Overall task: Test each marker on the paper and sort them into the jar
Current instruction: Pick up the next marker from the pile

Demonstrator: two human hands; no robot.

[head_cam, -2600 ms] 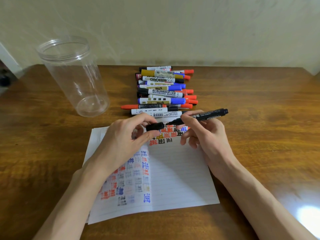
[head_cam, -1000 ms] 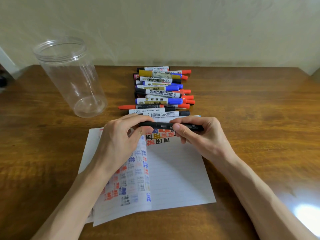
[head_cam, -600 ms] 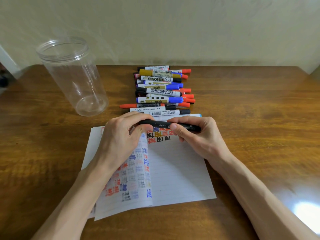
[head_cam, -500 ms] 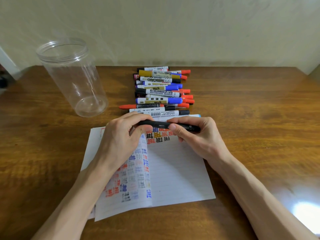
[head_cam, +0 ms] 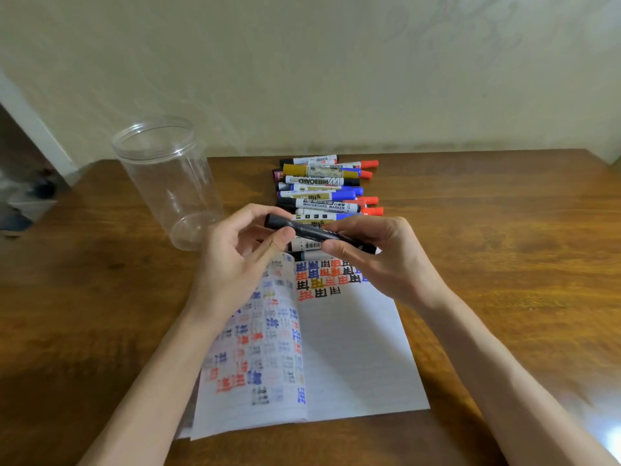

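While pinched at both ends, hangs just above the far edge of the paper (head_cam: 353,348): a black marker (head_cam: 319,234), long axis running left to right, left end tipped a little up and away.

Head view only. Left hand (head_cam: 235,264): thumb and forefinger curled round the marker's left end, other fingers loosely bent beneath. Right hand (head_cam: 379,260): thumb under, fingers wrapped over the right half, hiding that tip. Looks capped; seam too blurred to be sure.

Beyond and to the left of the left hand, upright on the bench (head_cam: 504,247) with mouth open: a clear jar (head_cam: 168,183), nothing visible inside. Left hand plainly the nearer to it; right hand well apart, with the left hand between. Just behind the hands, a row (head_cam: 322,193) of other markers, lying side by side on the same left-to-right run.

Likely next: release by the right hand, carry up and left toward the jar mouth, then a turn upright to drop in lengthwise. Risk: clipping the rim if kept crosswise.
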